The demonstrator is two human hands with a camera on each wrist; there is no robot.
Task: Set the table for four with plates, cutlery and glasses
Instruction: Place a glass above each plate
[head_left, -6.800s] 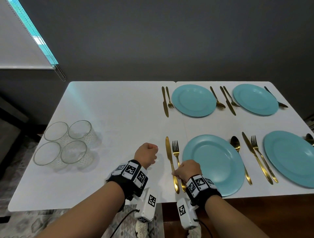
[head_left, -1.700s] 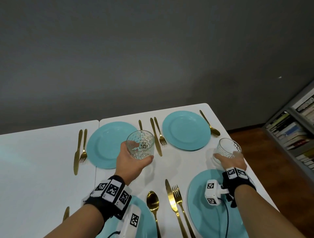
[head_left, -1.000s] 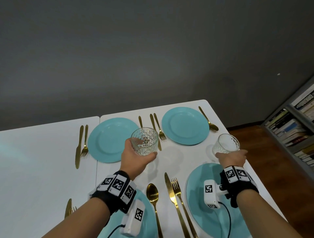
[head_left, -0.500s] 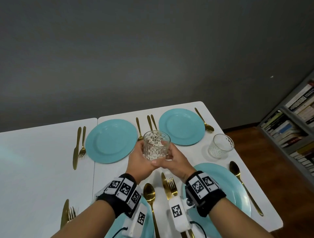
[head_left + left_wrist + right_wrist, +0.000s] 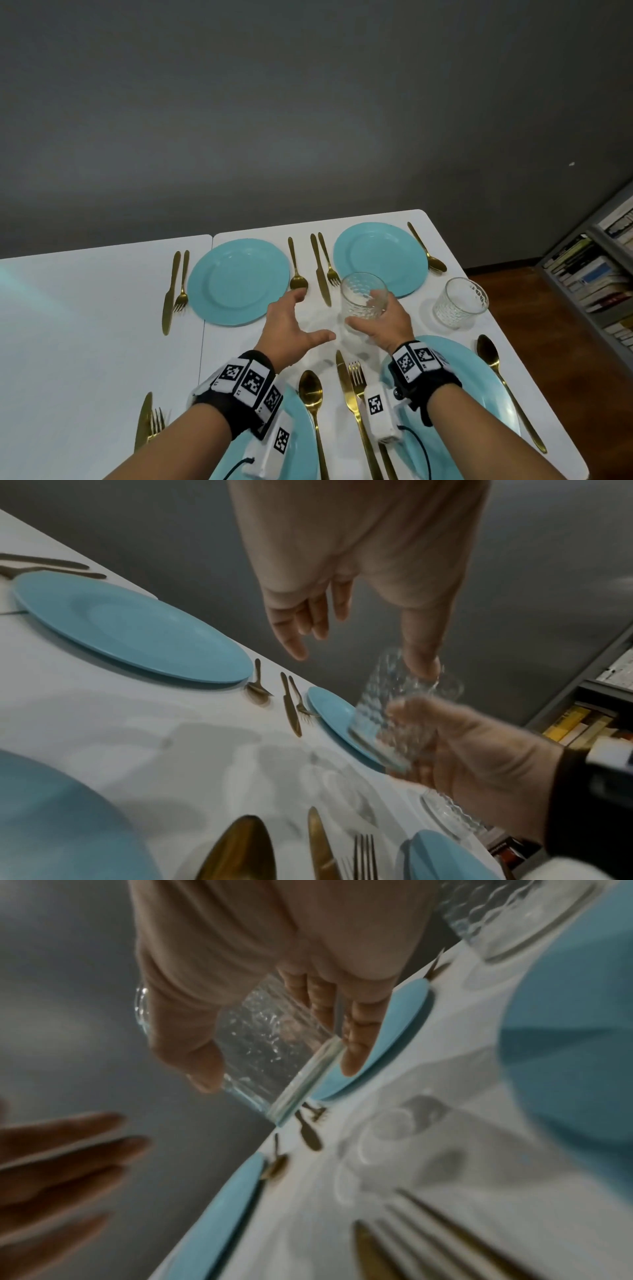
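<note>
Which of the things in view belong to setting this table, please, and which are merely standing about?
Belonging to the job:
- glass gripped by the right hand
- second glass standing on the table
- blue plates
- gold cutlery
- left hand, open

Just about:
- bookshelf
- grey wall

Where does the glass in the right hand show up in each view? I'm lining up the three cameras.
Head: the held glass sits centre-right, gripped by the right hand.
Left wrist: right of centre, blurred, tilted.
Right wrist: upper centre, between thumb and fingers.
Shared landmark: the far right plate, just behind the glass.
</note>
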